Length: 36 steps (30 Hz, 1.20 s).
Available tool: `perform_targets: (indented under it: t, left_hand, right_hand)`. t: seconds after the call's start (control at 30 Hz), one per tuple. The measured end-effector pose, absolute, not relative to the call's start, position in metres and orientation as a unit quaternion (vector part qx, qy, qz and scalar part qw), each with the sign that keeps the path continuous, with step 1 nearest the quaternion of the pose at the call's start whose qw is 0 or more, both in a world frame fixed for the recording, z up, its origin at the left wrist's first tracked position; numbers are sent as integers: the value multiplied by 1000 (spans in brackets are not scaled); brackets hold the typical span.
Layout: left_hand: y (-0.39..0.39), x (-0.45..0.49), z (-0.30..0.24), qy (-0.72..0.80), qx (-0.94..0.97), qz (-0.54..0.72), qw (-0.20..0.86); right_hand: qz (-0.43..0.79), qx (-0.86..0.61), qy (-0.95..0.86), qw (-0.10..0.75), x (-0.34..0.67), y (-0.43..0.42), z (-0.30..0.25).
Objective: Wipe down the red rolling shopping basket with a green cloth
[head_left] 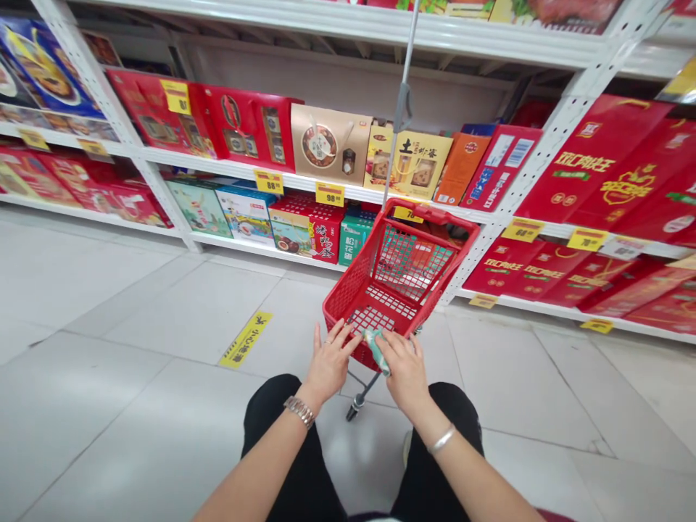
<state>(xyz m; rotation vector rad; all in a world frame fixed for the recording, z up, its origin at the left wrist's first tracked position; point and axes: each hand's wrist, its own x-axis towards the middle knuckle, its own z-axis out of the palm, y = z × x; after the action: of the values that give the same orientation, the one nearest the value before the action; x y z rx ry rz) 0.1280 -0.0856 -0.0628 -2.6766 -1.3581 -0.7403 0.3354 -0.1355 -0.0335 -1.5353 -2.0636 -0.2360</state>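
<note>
Just in front of me stands a red plastic shopping cart (399, 322) with a gridded basket. My right hand (405, 368) presses a crumpled pale green cloth (376, 349) against the cart's near rim. My left hand (330, 362) lies along the same rim to the left, fingers stretched and spread, the fingertips close to the cloth. No object shows in the left hand. The inside of the basket is visible through the open top, and part of the near rim is hidden under my hands.
White shelving (320, 185) runs across behind the cart, which stands close to it. Boxed goods fill its levels, among them a gold gift box (331, 145). A yellow floor sticker (246, 339) lies on the grey tiles to the left. A grey pole (403, 101) rises behind the cart.
</note>
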Motion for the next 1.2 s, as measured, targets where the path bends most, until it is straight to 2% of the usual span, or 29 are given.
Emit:
perform_targets:
  t: [0.3,0.5,0.9,1.2]
  left_hand:
    - [-66,128,-48,-393,-885,-248,26]
    - [-70,154,-43,-386,-885,-261,8]
    - [-114,150,-42,-421,-854,-305,11]
    - [-144,158,-34,-444,-851,-280,27]
  right_hand:
    - [-84,-589,-761,258,401,-169,-39]
    - [-86,-624,-717,300,429,-184,-56]
    - [-90,-600,-716,345,424,-213,-61]
    - [-92,-652,-693,293,394,-207,-32]
